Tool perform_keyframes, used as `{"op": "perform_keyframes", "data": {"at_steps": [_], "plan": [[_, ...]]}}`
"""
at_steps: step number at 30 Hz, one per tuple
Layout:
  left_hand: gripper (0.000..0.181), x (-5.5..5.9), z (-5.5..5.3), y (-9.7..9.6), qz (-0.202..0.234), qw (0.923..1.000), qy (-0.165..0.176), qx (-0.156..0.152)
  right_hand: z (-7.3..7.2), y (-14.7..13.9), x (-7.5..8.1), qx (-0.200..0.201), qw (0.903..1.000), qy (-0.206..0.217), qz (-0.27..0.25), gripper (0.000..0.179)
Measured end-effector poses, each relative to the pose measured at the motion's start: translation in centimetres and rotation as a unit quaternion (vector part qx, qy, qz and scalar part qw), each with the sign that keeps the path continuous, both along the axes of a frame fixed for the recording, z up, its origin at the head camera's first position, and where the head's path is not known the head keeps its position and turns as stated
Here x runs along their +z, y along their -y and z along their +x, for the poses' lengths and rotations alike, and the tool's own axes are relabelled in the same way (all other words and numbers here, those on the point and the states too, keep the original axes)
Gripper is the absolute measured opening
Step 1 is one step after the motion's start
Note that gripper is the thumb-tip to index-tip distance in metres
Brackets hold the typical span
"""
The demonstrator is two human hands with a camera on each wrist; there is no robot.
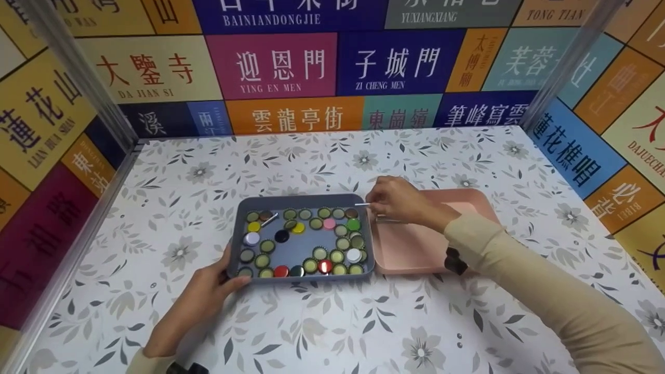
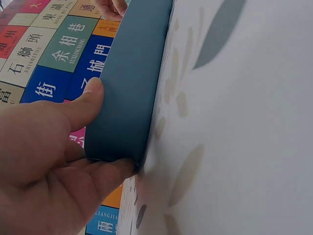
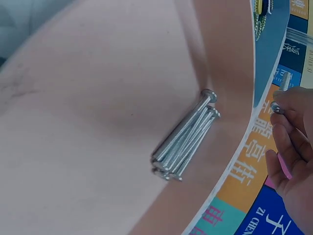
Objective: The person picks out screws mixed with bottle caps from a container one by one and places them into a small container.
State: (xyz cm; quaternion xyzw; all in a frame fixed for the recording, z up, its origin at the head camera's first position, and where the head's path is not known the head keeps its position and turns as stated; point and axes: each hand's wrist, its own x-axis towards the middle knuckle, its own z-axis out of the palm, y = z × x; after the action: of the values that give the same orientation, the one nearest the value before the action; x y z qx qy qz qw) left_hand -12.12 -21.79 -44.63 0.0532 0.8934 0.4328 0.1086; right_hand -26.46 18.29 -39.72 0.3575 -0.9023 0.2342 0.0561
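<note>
My left hand point(image 1: 210, 285) grips the grey-blue tray point(image 1: 306, 201) at its near left corner. In the left wrist view the thumb lies at the rim of the tray point(image 2: 127, 83) and the fingers are at its lower edge. Above the seam between the two trays, my right hand point(image 1: 397, 200) pinches a silver bolt point(image 1: 362, 204); its threaded end point(image 3: 285, 81) sticks out past the fingertips. Bottle caps point(image 1: 337, 256) in several colours line the grey-blue tray, most with their insides up. One bolt point(image 1: 270, 220) lies among them at the upper left.
The pink tray point(image 1: 415, 267) stands against the right side of the grey-blue one. A bundle of bolts point(image 3: 186, 137) lies along its wall in the right wrist view. Flower-patterned cloth point(image 1: 311, 332) covers the table, and printed panels point(image 1: 280, 67) rise behind it and at both sides.
</note>
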Motion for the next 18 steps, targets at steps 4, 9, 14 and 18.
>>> {"op": "perform_keyframes", "data": {"at_steps": [4,9,14,18], "plan": [[0.081,0.0,0.0,0.0,-0.002,1.0,-0.001,0.0,0.1,-0.9,-0.2,-0.008,0.9999,0.004,0.012,0.008],[0.082,0.0,0.0,0.0,-0.007,1.0,-0.004,0.0,0.3,-1.8,-0.6,-0.026,0.9992,0.002,0.03,0.007],[0.082,0.1,-0.1,0.0,-0.012,0.9999,-0.009,-0.001,0.5,-2.7,-0.6,-0.042,0.9983,0.019,0.035,0.008],[0.083,0.1,-0.1,0.0,-0.02,0.9998,-0.001,0.001,0.7,-3.4,-0.8,-0.05,0.9973,0.037,0.039,0.009]]}}
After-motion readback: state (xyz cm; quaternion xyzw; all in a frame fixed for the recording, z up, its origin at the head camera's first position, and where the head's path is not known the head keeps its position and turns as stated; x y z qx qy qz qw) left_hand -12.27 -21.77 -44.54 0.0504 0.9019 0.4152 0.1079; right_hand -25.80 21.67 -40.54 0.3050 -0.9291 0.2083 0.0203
